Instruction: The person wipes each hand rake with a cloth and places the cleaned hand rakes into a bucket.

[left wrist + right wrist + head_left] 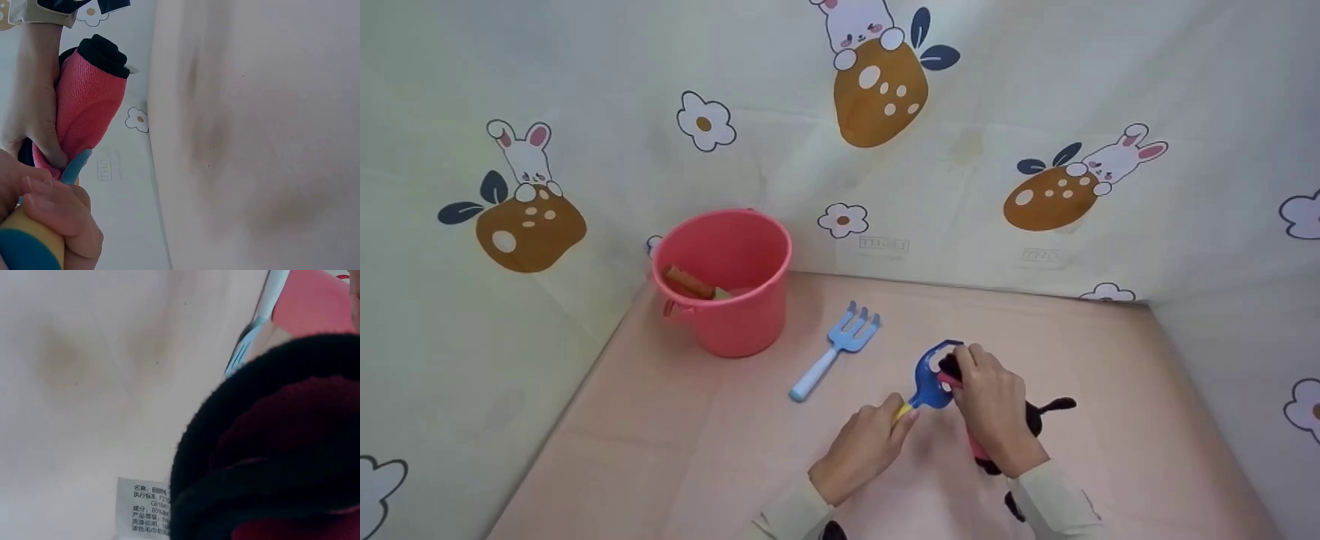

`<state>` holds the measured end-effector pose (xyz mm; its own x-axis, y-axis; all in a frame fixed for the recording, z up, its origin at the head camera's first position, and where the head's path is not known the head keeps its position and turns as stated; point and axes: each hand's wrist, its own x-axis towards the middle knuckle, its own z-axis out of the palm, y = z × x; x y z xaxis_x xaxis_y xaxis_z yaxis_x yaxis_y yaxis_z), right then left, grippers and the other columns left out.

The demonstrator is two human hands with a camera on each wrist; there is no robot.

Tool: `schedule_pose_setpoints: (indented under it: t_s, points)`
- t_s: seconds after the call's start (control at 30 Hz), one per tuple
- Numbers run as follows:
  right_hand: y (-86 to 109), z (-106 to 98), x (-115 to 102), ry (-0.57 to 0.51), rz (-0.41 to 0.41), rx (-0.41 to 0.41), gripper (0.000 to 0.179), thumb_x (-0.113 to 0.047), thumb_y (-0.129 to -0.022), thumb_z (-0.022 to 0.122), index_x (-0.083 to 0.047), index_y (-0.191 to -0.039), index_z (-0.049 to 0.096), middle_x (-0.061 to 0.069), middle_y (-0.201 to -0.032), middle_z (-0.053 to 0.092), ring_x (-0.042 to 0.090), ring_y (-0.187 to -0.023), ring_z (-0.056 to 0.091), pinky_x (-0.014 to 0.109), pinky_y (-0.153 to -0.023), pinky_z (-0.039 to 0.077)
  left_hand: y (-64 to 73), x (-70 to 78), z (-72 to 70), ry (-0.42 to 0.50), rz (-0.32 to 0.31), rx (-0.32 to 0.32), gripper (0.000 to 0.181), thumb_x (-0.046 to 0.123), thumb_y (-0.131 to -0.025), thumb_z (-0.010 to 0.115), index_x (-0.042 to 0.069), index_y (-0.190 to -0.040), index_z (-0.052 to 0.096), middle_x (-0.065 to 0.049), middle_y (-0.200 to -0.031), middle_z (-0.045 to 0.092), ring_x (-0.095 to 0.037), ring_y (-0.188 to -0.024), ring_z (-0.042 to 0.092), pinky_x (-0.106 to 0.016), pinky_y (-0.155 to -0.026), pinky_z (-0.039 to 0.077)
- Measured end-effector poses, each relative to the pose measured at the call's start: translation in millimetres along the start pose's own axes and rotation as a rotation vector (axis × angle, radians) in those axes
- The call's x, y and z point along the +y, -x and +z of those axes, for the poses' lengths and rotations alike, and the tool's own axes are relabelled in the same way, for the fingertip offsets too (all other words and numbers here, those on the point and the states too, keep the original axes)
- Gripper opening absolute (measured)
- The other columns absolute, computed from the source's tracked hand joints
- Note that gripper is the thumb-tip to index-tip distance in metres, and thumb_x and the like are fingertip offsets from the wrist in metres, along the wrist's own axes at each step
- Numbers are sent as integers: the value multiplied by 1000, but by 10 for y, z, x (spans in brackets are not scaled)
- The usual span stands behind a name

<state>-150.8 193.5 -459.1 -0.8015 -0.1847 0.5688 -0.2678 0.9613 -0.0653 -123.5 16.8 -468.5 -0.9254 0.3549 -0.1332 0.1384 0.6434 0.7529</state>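
Observation:
Low over the table, my left hand (859, 446) grips the yellow handle of a blue toy shovel (928, 391). The handle's teal end (25, 253) shows below the fingers in the left wrist view. A pink towel with black edging (90, 101) is bunched in my right hand (994, 405), pressed against the shovel's scoop. That towel hides part of the scoop and hangs down below the hand. In the right wrist view its dark folds fill the lower right, with a printed white label (140, 509) sticking out.
A light blue toy fork (851, 330) lies left of the shovel on the pale pink table (720, 457). Behind it stands a pink bucket (739, 326) with an orange-brown item (688, 283) inside. A bunny-patterned sheet (765, 165) rises around the table's back and sides.

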Motion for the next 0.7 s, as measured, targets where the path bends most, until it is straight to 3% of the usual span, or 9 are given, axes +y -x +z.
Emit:
schedule_pose_setpoints:
  t_s: [0.2, 0.43, 0.6, 0.7]
  points:
    - [7, -16, 61, -16, 0, 32, 40, -9, -68, 82, -4, -99, 59, 11, -83, 59, 22, -62, 58, 35, -51, 52, -20, -4, -15, -21, -19, -12, 33, 46, -95, 44, 14, -99, 51, 2, -61, 44, -9, -50, 46, -20, -47, 34]
    - [-80, -209, 254, -103, 75, 78, 35, -6, -70, 79, -4, -99, 59, 12, -85, 61, 25, -65, 62, 40, -57, 54, -3, -129, -68, -16, -86, 12, 29, 41, -95, 46, 13, -98, 51, 1, -60, 43, -11, -50, 44, -21, -48, 34]
    - [-36, -283, 138, -255, -94, -72, 32, -7, -73, 78, -9, -101, 62, 4, -87, 59, 15, -71, 59, 34, -67, 55, -3, -138, -109, 41, -32, 39, 29, 40, -96, 47, 11, -95, 51, 2, -60, 41, -10, -50, 42, -21, -47, 33]
    - [8, -268, 20, -273, -169, -151, 30, -9, -74, 77, -12, -101, 64, 1, -88, 59, 12, -74, 59, 31, -70, 55, -13, -101, -113, 28, 29, 37, 30, 41, -96, 45, 11, -95, 51, 4, -62, 41, -7, -50, 42, -19, -47, 32]
